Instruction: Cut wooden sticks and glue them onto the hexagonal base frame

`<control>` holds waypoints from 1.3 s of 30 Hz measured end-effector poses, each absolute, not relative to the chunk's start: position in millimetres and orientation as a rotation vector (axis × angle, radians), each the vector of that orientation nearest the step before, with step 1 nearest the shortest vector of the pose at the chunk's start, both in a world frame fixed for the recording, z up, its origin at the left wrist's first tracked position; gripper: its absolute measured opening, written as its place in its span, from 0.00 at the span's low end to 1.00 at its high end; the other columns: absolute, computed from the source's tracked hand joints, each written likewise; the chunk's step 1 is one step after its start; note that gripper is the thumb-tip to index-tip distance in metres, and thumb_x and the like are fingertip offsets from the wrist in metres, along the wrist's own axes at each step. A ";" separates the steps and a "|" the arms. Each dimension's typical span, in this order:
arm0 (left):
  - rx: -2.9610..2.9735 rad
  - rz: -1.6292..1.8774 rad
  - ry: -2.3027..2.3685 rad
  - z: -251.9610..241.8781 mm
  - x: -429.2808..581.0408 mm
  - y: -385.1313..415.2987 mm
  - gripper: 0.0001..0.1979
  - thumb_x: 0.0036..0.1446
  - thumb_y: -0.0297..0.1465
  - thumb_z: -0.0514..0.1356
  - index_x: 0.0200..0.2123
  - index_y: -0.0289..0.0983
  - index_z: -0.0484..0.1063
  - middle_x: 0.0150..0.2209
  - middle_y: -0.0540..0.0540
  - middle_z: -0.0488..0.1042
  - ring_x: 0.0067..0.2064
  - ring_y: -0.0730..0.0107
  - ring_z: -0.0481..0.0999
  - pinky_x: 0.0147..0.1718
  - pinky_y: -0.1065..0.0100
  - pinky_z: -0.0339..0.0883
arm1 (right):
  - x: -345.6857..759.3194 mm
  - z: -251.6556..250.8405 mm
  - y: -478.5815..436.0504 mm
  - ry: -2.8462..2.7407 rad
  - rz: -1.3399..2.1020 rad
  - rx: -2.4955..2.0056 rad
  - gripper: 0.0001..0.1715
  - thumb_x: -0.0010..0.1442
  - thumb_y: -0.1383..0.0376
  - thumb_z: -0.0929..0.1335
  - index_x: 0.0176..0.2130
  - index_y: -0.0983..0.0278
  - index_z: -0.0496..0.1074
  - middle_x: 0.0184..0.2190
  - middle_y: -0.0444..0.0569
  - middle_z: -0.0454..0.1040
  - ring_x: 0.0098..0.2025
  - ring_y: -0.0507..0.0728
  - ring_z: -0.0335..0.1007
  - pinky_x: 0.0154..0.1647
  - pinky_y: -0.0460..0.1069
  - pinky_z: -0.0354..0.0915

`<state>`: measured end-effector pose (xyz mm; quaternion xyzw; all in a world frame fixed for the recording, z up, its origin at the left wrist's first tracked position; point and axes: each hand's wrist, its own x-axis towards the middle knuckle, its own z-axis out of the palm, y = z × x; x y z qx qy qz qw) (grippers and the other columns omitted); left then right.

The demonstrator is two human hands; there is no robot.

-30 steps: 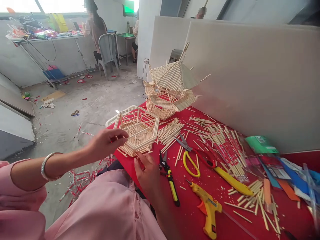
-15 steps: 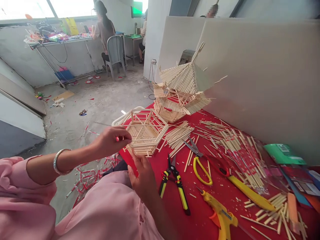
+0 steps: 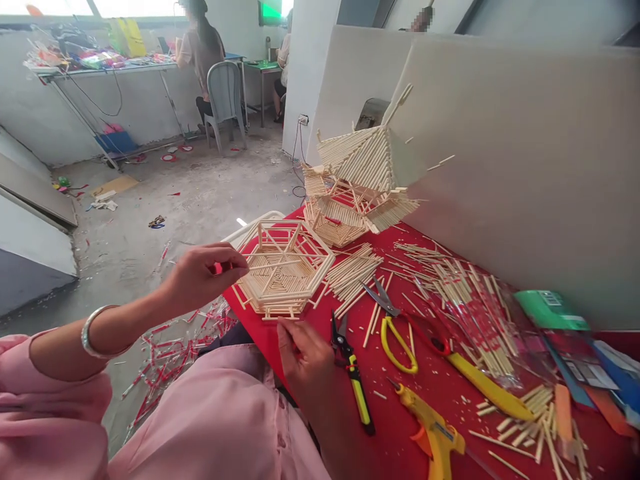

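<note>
Item: hexagonal stick frame; set at the near left corner of the tabletop, on its red cover, one side overhanging the left edge.

Left hand: thumb and forefinger pinched together on the frame's left rim; the frame is judged to be steadied there so that it cannot slide off the edge.

Right hand: laid on the tabletop just beside the frame's near rim, fingertips at the lowest sticks; whether a stick is gripped cannot be told, the fingertips being hidden from this angle.

Adjacent: cutters just right of the right hand; yellow-handled scissors and glue gun further right, kept within reach; loose sticks piled beside the frame; a finished stick tower set back toward the far left corner.

Change since half a second ago: the frame, then tilted up toward the person, is now lowered nearly flat; the right hand, then at its underside, is now drawn down onto the cover.
</note>
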<state>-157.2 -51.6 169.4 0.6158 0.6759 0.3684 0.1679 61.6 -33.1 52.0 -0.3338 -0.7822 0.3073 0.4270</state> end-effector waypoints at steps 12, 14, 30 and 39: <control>1.737 1.281 1.901 146.5 -167.8 -49.5 0.08 0.58 0.31 0.59 0.29 0.37 0.76 0.29 0.48 0.75 0.28 0.75 0.70 0.23 0.74 0.60 | 87.6 89.3 8.3 -1.851 0.600 -1.179 0.24 0.66 0.64 0.57 0.58 0.57 0.70 0.37 0.49 0.67 0.38 0.56 0.66 0.41 0.52 0.67; 1.725 1.332 1.912 142.8 -166.1 -51.4 0.07 0.58 0.31 0.60 0.30 0.37 0.76 0.30 0.48 0.75 0.28 0.76 0.70 0.23 0.74 0.61 | 85.3 89.3 11.2 -1.859 0.619 -1.181 0.24 0.66 0.65 0.58 0.57 0.56 0.70 0.38 0.48 0.66 0.38 0.55 0.65 0.41 0.52 0.66; 2.105 1.093 1.782 136.6 -152.7 -59.8 0.10 0.62 0.26 0.55 0.31 0.38 0.76 0.31 0.49 0.76 0.30 0.76 0.72 0.27 0.75 0.62 | 72.2 88.1 1.8 -1.858 0.637 -1.171 0.22 0.66 0.65 0.60 0.57 0.57 0.71 0.38 0.48 0.65 0.36 0.53 0.64 0.35 0.49 0.65; 2.160 0.870 1.860 136.9 -145.6 -62.6 0.11 0.62 0.26 0.54 0.31 0.38 0.75 0.31 0.48 0.75 0.32 0.74 0.72 0.28 0.73 0.61 | 70.4 85.0 0.8 -1.904 0.671 -1.094 0.23 0.66 0.66 0.60 0.58 0.57 0.70 0.39 0.48 0.65 0.37 0.53 0.65 0.37 0.50 0.66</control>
